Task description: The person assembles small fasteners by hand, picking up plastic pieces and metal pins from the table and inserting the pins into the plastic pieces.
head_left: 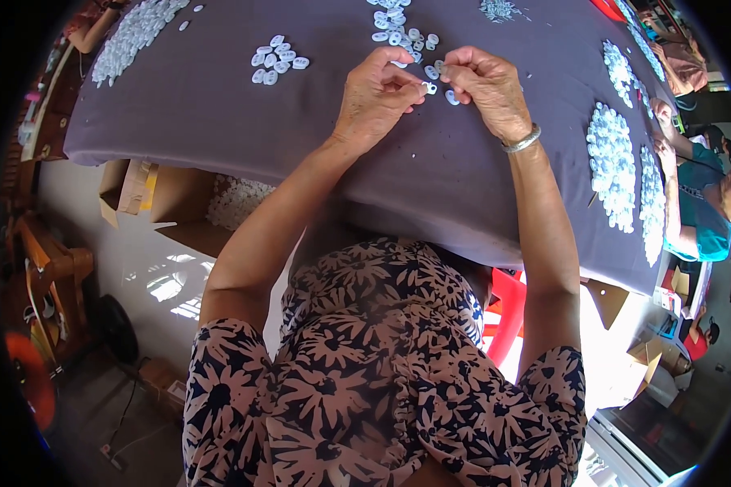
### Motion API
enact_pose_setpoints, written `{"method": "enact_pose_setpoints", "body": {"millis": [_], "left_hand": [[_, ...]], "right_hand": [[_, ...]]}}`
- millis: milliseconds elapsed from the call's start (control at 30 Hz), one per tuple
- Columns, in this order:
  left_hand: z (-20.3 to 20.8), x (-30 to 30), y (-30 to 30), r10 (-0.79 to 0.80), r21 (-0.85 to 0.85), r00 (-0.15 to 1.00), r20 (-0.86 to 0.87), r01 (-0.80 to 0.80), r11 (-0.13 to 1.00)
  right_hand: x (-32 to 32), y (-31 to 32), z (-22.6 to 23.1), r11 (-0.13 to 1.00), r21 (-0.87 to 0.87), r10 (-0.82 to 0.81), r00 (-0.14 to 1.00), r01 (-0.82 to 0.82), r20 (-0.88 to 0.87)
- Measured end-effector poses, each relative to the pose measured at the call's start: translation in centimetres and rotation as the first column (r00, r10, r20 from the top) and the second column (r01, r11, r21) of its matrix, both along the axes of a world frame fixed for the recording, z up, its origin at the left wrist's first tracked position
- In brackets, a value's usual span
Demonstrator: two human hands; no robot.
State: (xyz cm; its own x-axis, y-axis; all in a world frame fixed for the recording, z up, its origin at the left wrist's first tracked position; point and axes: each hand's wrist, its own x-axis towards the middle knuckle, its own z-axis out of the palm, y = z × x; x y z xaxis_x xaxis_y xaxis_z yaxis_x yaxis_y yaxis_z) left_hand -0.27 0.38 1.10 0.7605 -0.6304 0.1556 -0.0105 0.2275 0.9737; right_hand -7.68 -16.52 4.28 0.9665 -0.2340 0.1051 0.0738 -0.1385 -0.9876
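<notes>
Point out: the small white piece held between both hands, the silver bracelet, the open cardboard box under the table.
small white piece (pixel 430 87), head view, its exposed middle between the fingertips.
silver bracelet (pixel 522 143), head view, band on the right wrist.
cardboard box (pixel 177 195), head view, its brown side wall.

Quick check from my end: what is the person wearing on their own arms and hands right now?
Both forearms are bare, and neither the left hand nor the right hand wears a glove. A silver-coloured bangle circles the right wrist. Short sleeves in a dark navy fabric with a pale floral print end near the elbows. No rings can be made out.
</notes>
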Motion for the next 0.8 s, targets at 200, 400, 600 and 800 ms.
{"method": "enact_pose_setpoints", "body": {"millis": [200,400,600,800], "left_hand": [[-0.2,0.2,-0.1,-0.002,-0.003,1.000,-0.009,0.002,1.000],[-0.2,0.1,0.0,0.007,0.020,1.000,0.018,-0.007,1.000],[-0.3,0.1,-0.1,-0.009,0.007,1.000,0.003,0.009,1.000],[-0.1,0.0,-0.1,0.004,0.016,1.000,-0.010,-0.004,1.000]], "right_hand": [[0.6,0.7,-1.2,0.998,0.067,0.017,0.997,-0.022,0.073],[0.5,1.4,-1.2,1.000,0.020,0.011,0.993,-0.014,0.115],[0.5,1.4,-1.3,1.000,0.030,0.002,0.994,-0.006,0.110],[0.5,1.4,-1.4,1.000,-0.025,0.004,0.992,-0.001,0.124]]}}
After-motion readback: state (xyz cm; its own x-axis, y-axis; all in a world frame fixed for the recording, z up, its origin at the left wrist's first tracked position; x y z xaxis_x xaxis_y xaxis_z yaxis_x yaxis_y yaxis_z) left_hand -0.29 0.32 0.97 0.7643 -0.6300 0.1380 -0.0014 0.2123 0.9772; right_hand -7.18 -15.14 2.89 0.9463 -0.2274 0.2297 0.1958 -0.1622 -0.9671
